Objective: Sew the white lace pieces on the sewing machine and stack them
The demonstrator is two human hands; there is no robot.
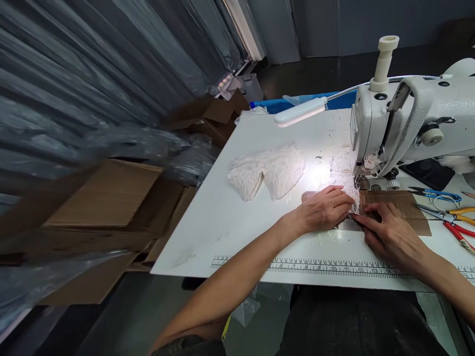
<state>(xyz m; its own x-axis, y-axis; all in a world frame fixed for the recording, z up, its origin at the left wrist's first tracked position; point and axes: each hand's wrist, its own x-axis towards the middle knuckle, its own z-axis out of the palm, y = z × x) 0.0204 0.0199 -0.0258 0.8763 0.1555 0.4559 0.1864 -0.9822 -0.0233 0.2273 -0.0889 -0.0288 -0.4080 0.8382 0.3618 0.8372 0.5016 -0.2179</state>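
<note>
Left hand (326,210) lies flat on the worktop (230,217), palm down, fingers straight and together. It presses on the near end of a lace piece (353,198) and grips nothing. The right hand (391,236) is also spread flat, with its fingertips aimed toward 10 o'clock and resting at the lace's lower edge, just beside the left fingertips.

The lace sits between the two sets of fingertips and runs toward 12 o'clock, its long axis pointing at the presser foot (360,182) of the sewing machine (411,109). From the left hand it lies at 3 o'clock; from the right hand it lies at about 10 o'clock. The left fingertips are the nearer to the foot. Past the foot, lamp glare washes the fabric out, so its far end cannot be made out.

A brown taped patch (403,201) covers the worktop under and at 3 o'clock of the lace. A pile of lace pieces (269,170) rests at 10 o'clock of the left hand, well apart from it. Snips (441,214) and blue-handled scissors (441,194) lie at 2 o'clock of the right hand. A printed ruler (334,267) runs along the near edge.
</note>
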